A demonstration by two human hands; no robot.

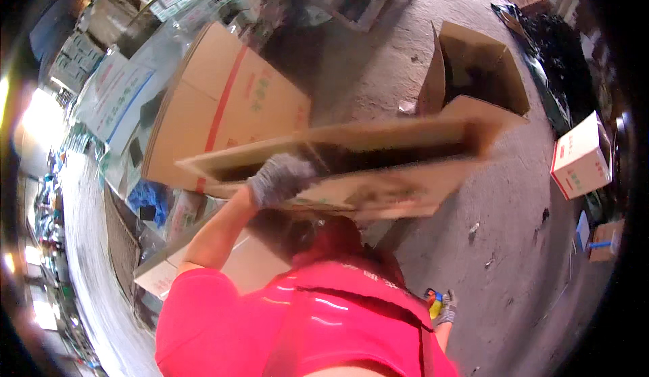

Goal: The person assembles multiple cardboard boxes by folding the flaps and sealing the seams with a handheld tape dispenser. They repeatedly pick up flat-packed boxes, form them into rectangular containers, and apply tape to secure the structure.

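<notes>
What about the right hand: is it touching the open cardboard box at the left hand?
Apart. The head view shows grey floor between the right hand and the cardboard box, which is higher in the picture.

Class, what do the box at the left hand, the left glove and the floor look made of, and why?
Box: probably cardboard, matt brown; thin, flat panels suggest it.
Left glove: perhaps knitted fabric, dull grey; soft-looking, though blurred.
Floor: likely concrete, unpolished; grey, patchy surface suggests it.
</notes>
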